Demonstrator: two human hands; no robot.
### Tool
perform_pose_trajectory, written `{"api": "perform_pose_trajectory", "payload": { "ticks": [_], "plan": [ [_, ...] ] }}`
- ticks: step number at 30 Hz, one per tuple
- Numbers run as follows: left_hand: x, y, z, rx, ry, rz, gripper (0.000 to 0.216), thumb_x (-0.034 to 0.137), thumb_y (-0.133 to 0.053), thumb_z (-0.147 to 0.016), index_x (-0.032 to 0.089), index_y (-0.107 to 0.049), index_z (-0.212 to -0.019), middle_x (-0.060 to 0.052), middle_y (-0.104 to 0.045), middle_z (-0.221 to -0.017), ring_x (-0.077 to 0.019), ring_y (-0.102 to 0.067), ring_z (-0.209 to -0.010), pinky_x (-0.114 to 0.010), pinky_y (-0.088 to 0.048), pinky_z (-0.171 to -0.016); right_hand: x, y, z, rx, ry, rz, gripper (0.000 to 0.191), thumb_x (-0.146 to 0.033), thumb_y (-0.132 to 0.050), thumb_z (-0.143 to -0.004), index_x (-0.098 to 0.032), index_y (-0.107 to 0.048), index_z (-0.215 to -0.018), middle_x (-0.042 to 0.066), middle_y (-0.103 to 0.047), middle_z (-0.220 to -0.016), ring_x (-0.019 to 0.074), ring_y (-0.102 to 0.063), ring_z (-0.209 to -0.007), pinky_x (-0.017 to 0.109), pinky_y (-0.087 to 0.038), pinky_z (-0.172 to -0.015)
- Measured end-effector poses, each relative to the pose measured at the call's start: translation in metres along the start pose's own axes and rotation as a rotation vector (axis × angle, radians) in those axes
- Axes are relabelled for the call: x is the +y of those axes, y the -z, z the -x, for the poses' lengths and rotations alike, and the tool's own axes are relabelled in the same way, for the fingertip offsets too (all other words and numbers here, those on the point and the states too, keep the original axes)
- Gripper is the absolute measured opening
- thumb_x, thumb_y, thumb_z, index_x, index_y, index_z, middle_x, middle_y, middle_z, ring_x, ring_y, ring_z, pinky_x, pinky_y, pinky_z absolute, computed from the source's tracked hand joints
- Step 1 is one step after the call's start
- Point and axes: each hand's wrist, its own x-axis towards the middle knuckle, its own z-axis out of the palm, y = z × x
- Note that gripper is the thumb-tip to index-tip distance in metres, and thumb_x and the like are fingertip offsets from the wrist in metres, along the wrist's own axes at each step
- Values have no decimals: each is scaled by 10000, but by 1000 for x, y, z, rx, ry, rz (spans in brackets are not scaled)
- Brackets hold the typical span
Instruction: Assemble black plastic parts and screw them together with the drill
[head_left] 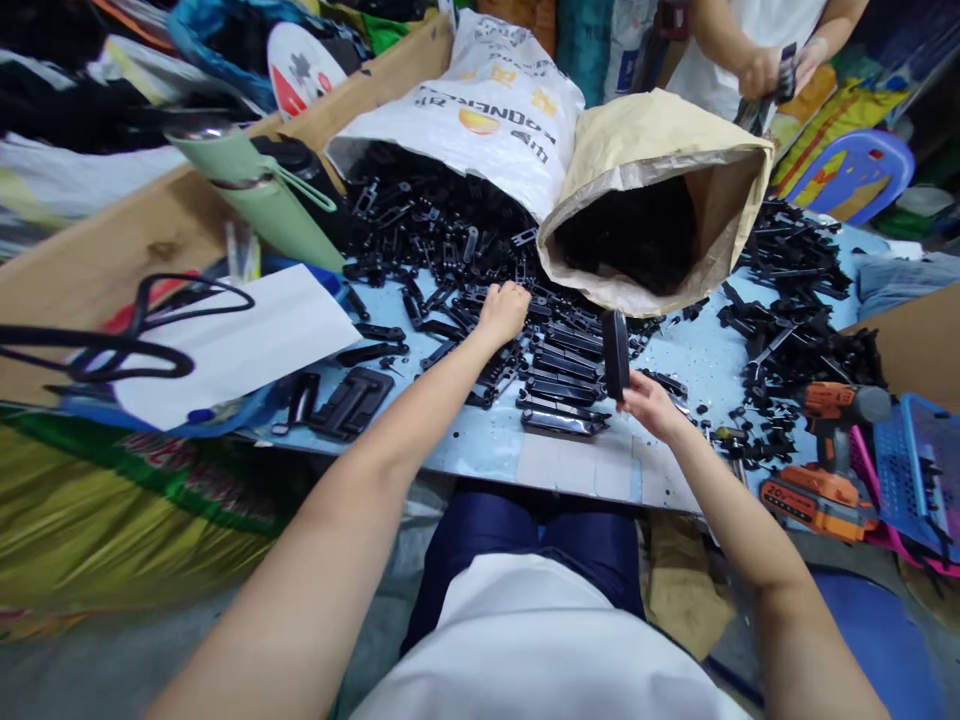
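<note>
Right hand (651, 402) gripping a glossy black oblong plastic part (615, 353) upright at frame centre, left hand (504, 310) closing loosely on the black parts pile (450, 240).

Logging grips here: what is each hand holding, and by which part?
The right hand pinches a black plastic part by its lower end; the left hand rests on the parts pile, grip unclear.

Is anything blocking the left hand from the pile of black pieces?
No, nothing visible. The left hand rests right on the pile by the white sack. The right hand holds one black piece off to the side.
</note>
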Motion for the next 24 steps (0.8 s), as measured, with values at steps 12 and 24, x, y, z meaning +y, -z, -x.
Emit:
{"api": "perform_pose_trajectory", "payload": {
  "ticks": [12, 24],
  "plan": [
    [24, 26, 131, 414, -26, 545, 310, 420, -428, -889, 156, -495, -1038, -67, -638, -947, -160, -614, -834, -292, -495, -770, 43, -33, 93, 3, 228, 1075, 414, -347, -565, -803, -193, -548, -1187, 131, -607, -1074, 274, -546, -1026, 473, -454, -874],
    [52, 26, 188, 231, -103, 536, 425, 309, -262, -947, 161, -426, -1311, -108, -601, -1115, -192, -563, -1024, -329, -462, -863, 35, 26, 138, 145, 192, 876, 254, -406, -585, -774, -211, -586, -938, 72, -634, -892, 214, -608, -838, 369, -501, -750]
  ]
}}
